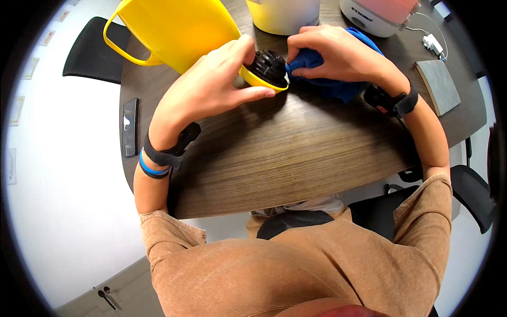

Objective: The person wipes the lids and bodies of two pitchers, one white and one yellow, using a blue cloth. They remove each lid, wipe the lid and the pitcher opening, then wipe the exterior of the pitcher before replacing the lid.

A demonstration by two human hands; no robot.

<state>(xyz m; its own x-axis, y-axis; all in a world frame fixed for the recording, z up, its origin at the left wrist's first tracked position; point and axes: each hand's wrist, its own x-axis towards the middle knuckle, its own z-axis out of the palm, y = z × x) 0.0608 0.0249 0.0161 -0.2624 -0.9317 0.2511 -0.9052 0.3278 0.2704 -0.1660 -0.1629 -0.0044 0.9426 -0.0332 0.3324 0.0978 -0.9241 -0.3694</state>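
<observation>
My left hand (211, 84) grips a round yellow rim (257, 80) around a black ribbed part (268, 65). Just behind that hand lies a large yellow jug (179, 29) with a loop handle, tilted on the table. Whether the rim belongs to the jug is hidden by my hand. My right hand (335, 53) is closed on a blue cloth (311, 61), its bunched corner pinched between thumb and finger at the edge of the black part. The rest of the cloth (346, 90) hangs down under my right hand onto the table.
Beyond my hands stand a yellow-and-white container (283, 16) and a white appliance (369, 18) with a pink upper part. A white plug adapter (433, 45) and a grey notebook (439, 84) lie at the right of the wooden table (274, 158). A flat black object (130, 127) lies by the left edge.
</observation>
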